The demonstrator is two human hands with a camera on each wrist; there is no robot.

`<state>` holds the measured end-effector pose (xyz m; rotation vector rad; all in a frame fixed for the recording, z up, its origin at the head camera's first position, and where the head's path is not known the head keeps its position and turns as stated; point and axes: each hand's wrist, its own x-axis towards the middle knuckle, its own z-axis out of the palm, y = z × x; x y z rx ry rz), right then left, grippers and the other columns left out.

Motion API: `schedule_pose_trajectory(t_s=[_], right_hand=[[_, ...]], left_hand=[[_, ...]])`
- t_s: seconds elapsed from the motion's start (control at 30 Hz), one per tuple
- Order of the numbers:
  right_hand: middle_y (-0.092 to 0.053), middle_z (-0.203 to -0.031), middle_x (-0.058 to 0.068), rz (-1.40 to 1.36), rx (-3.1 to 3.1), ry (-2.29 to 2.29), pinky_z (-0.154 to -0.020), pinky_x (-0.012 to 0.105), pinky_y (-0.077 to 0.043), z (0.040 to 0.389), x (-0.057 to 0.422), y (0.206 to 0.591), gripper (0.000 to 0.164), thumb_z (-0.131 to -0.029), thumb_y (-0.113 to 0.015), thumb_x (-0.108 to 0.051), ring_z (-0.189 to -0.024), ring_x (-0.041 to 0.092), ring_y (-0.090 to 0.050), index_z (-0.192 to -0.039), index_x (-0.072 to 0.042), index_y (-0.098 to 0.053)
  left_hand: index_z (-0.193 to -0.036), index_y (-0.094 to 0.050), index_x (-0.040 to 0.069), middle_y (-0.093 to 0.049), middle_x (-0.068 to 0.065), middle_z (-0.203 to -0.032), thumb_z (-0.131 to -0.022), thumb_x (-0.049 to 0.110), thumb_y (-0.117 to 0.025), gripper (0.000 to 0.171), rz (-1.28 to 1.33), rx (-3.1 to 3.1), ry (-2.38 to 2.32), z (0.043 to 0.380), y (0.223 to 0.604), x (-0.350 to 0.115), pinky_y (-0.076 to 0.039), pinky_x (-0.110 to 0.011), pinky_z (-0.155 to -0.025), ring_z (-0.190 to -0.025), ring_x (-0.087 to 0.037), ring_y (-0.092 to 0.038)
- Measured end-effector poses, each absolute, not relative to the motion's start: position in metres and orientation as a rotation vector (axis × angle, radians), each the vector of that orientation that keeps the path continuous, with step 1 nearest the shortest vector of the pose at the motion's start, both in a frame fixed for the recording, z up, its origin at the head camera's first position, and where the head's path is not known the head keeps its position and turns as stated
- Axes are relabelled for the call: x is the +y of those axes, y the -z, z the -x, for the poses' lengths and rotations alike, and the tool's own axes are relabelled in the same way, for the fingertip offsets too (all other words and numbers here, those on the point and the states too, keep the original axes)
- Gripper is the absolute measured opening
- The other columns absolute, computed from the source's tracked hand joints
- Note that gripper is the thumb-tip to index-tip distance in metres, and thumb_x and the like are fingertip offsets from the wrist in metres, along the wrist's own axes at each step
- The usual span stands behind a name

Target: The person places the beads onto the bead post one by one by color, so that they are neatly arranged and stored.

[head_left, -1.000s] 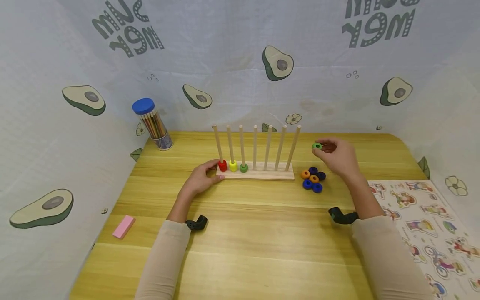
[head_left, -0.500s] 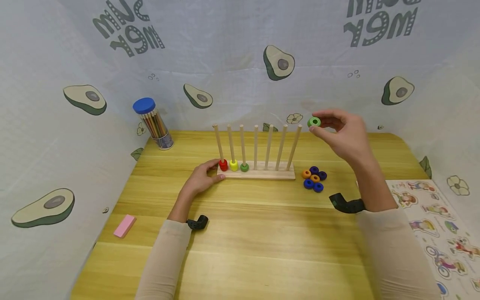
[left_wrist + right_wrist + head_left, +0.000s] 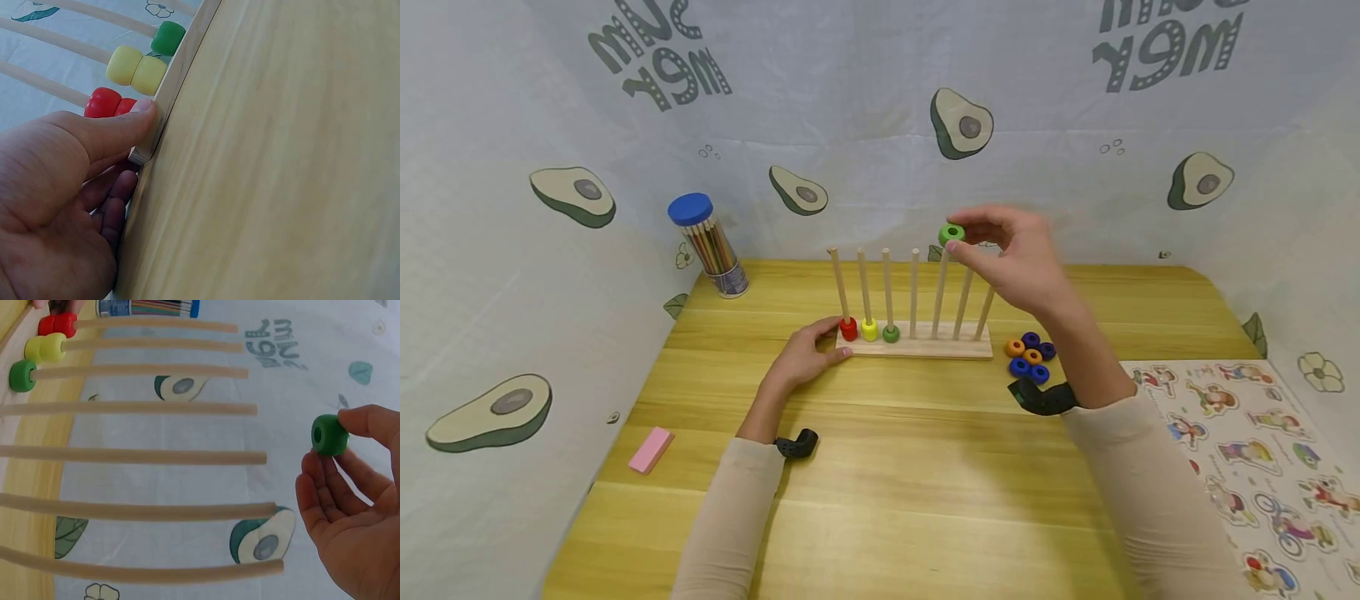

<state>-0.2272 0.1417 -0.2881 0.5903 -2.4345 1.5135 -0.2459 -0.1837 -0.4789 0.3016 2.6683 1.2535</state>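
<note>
A wooden rack (image 3: 917, 347) with several upright pegs stands on the table. Its three leftmost pegs carry two red beads (image 3: 848, 330), two yellow beads (image 3: 137, 69) and one green bead (image 3: 891, 334). My left hand (image 3: 801, 358) grips the rack's left end, the thumb on its front edge. Between thumb and fingertips my right hand (image 3: 1018, 258) pinches another green bead (image 3: 330, 435), its hole showing. In the right wrist view that bead is apart from the peg tips, just beyond their ends.
Loose blue beads (image 3: 1019, 367) and orange beads (image 3: 1015, 348) lie right of the rack. A sticker sheet (image 3: 1247, 433) covers the right side of the table. A jar of pencils (image 3: 707, 242) stands at the back left, a pink eraser (image 3: 651, 450) at the left.
My right hand has lifted the green bead from beside the loose beads and carried it left, above the rack's pegs. The left hand has stayed on the rack.
</note>
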Motion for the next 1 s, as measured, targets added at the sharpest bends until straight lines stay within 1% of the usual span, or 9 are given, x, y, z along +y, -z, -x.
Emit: schedule_pose_trajectory(t_s=[0.1,0.17,0.3,0.53,0.8,1.0], right_hand=[[-0.072,-0.116,0.006,-0.610,-2.487,-1.463,-0.096,0.031,-0.050,0.233,0.130,0.289,0.032,-0.098,-0.073,-0.022,-0.105,0.015,-0.063,-0.129,-0.012,-0.072],[-0.073,-0.117,0.006,-0.632,-2.512,-1.425,-0.096,0.037,-0.050,0.237,0.123,0.291,0.033,-0.098,-0.072,-0.024,-0.107,0.016,-0.064,-0.129,-0.013,-0.071],[-0.072,-0.119,0.006,-0.679,-2.559,-1.358,-0.097,0.043,-0.052,0.242,0.109,0.296,0.034,-0.099,-0.072,-0.023,-0.110,0.020,-0.066,-0.130,-0.012,-0.070],[-0.072,-0.121,0.007,-0.727,-2.607,-1.271,-0.094,0.045,-0.054,0.247,0.089,0.303,0.034,-0.098,-0.073,-0.022,-0.111,0.024,-0.066,-0.130,-0.011,-0.070],[-0.073,-0.122,0.006,-0.722,-2.638,-1.206,-0.096,0.046,-0.053,0.250,0.079,0.304,0.034,-0.099,-0.071,-0.026,-0.114,0.029,-0.064,-0.130,-0.012,-0.070],[-0.073,-0.124,0.005,-0.742,-2.665,-1.144,-0.095,0.044,-0.054,0.251,0.077,0.305,0.033,-0.100,-0.070,-0.026,-0.113,0.025,-0.064,-0.129,-0.011,-0.070]], left_hand=[[-0.156,-0.048,0.018,-0.057,-0.013,-0.150,-0.096,0.034,-0.075,0.068,-0.303,2.668,-1.254,0.247,0.479,-0.183,-0.032,-0.054,-0.123,-0.144,-0.034,-0.047],[-0.156,-0.048,0.018,-0.057,-0.013,-0.149,-0.095,0.034,-0.076,0.068,-0.302,2.669,-1.256,0.247,0.479,-0.183,-0.033,-0.054,-0.123,-0.144,-0.034,-0.048],[-0.155,-0.048,0.018,-0.058,-0.013,-0.149,-0.095,0.034,-0.076,0.068,-0.302,2.668,-1.258,0.247,0.480,-0.182,-0.033,-0.054,-0.123,-0.143,-0.034,-0.048],[-0.155,-0.048,0.018,-0.057,-0.014,-0.150,-0.095,0.034,-0.075,0.068,-0.296,2.668,-1.251,0.247,0.479,-0.184,-0.033,-0.054,-0.123,-0.144,-0.034,-0.047],[-0.156,-0.048,0.016,-0.056,-0.014,-0.151,-0.096,0.033,-0.075,0.068,-0.306,2.662,-1.257,0.247,0.478,-0.184,-0.034,-0.054,-0.122,-0.143,-0.034,-0.049],[-0.155,-0.048,0.017,-0.057,-0.014,-0.150,-0.096,0.034,-0.075,0.068,-0.309,2.668,-1.248,0.247,0.480,-0.184,-0.035,-0.053,-0.122,-0.142,-0.033,-0.049]])
